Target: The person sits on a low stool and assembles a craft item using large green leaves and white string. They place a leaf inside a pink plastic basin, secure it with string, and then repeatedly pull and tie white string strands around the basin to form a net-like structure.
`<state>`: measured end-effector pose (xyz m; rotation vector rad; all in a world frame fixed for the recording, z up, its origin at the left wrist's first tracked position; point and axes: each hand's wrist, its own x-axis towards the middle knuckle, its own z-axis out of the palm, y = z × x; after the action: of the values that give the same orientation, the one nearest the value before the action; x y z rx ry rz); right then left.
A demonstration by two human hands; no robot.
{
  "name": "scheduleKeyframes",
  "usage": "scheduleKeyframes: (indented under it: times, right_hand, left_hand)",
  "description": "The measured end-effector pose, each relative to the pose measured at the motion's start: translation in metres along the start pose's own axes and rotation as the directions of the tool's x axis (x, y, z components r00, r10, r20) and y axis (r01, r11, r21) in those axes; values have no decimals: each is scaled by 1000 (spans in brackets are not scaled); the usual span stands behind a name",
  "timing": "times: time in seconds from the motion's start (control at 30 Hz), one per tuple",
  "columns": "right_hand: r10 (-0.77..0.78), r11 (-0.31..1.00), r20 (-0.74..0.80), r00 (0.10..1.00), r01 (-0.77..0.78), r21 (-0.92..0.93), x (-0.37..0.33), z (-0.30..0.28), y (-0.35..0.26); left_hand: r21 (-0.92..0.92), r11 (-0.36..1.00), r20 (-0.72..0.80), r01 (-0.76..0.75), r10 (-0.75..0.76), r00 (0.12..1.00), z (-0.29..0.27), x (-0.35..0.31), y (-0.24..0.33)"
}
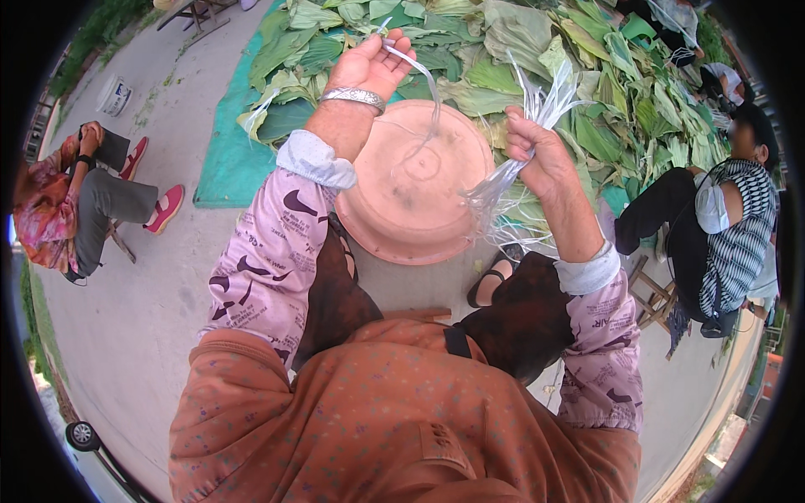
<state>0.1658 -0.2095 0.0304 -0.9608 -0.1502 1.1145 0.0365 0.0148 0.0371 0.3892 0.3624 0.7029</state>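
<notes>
My right hand is closed around a bundle of white plastic strings, whose loose ends fan out above the fist and hang below it. Up and to the left, my left hand has its fingers curled, with a single white plastic string held at the fingertips. That string trails down over a round pink plastic basin, which appears to lie bottom up on the ground between my feet. A patterned metal bracelet circles my left wrist.
Large green leaves lie heaped beyond the basin, partly on a green sheet. One person sits on a stool at left; another in a striped top sits at right. A white bucket stands far left.
</notes>
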Motion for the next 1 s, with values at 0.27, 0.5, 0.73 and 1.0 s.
scheduleKeyframes:
  times: [0.27, 0.5, 0.73, 1.0]
  right_hand:
    - [213, 970, 88, 973, -221, 99, 5, 24, 27]
    - [127, 966, -42, 991, -114, 233, 27, 27, 25]
    - [-101, 928, -49, 994, 111, 357, 24, -22, -23]
    - [-304, 937, -96, 948, 316, 150, 4, -53, -55]
  left_hand:
    - [-35, 999, 85, 20, -17, 996, 8, -3, -31]
    - [28, 984, 337, 179, -177, 925, -7, -22, -68]
    - [112, 947, 242, 301, -320, 916, -30, -45, -72]
    - [282, 812, 39, 511, -542, 839, -62, -73, -85]
